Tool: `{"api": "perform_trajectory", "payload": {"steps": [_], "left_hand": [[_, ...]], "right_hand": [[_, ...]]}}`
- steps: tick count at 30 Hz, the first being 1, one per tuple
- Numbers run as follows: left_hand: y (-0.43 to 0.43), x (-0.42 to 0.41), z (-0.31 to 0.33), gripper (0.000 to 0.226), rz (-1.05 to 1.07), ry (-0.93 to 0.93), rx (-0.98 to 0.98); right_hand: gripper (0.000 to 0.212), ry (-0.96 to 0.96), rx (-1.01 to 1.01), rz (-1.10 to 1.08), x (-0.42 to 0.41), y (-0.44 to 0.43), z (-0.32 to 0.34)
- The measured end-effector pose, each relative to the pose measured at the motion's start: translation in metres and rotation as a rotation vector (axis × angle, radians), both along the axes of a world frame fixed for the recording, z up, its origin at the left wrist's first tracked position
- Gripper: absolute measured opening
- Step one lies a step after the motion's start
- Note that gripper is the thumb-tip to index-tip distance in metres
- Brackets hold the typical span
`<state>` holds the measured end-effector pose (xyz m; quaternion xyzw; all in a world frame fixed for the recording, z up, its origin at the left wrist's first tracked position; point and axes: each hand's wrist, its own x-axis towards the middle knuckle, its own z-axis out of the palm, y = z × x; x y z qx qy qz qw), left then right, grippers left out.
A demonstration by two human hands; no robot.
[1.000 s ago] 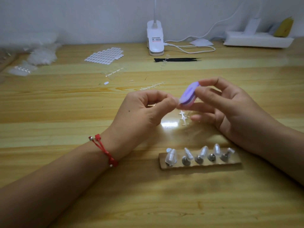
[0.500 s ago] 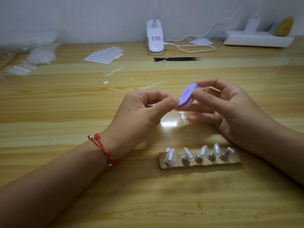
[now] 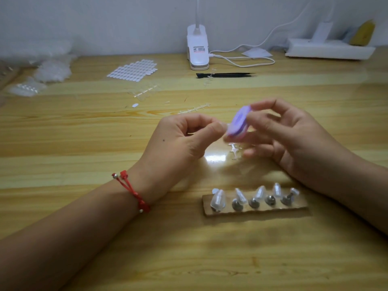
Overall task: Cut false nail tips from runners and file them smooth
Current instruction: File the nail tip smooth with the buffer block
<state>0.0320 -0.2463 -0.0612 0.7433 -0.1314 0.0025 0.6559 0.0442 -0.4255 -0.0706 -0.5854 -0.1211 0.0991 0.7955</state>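
My left hand (image 3: 182, 141) pinches a small clear nail tip (image 3: 226, 126) between thumb and forefinger; most of the tip is hidden by the fingers. My right hand (image 3: 294, 139) grips a small purple file block (image 3: 239, 122) and holds it against that tip, blurred. Below the hands a bare clear runner (image 3: 235, 151) lies on the wooden table (image 3: 84, 143). In front stands a cardboard strip (image 3: 255, 208) with several metal pegs, clear nail tips mounted on them.
Black tweezers (image 3: 225, 75) lie by the white clamp lamp base (image 3: 198, 51) at the back. A sheet of white adhesive tabs (image 3: 133, 70), loose runners (image 3: 195, 109) and bags of clear tips (image 3: 52, 70) sit back left. A white power strip (image 3: 329, 50) is back right.
The purple file block has shifted slightly against the tip in my left hand and is now motion-blurred. Both hands stay in the same place.
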Motion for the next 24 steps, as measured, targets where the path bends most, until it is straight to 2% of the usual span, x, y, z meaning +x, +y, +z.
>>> {"api": "perform_trajectory", "payload": {"steps": [2,6,10,13,17,20,24], "left_hand": [[0.0003,0.0002,-0.0002,0.014,-0.006,-0.011,0.017],[-0.0006,-0.0008,0.0,0.013,-0.029,-0.003,0.026],[-0.0006,-0.0012,0.0009,0.013,-0.039,-0.02,0.023],[-0.0018,-0.0021,0.001,0.008,-0.03,-0.008,0.016],[-0.0003,0.0003,-0.0004,0.009,-0.011,-0.011,0.007],[-0.0018,-0.0013,0.0005,0.008,-0.026,-0.018,0.01],[-0.0012,-0.0009,0.0003,0.009,-0.021,-0.009,0.003]], "right_hand": [[0.016,-0.057,-0.087,0.047,-0.002,0.0019,-0.0013],[0.02,0.003,0.029,-0.026,-0.0002,0.0002,0.0],[0.015,-0.024,-0.026,0.028,-0.0015,0.0013,-0.0006],[0.02,0.048,0.085,-0.035,0.001,-0.0016,0.0008],[0.017,-0.039,-0.036,0.025,-0.0027,0.0026,0.0008],[0.022,0.022,0.053,-0.053,-0.0007,-0.0003,0.0017],[0.021,-0.022,-0.022,0.007,-0.0022,0.0021,0.0014]]}}
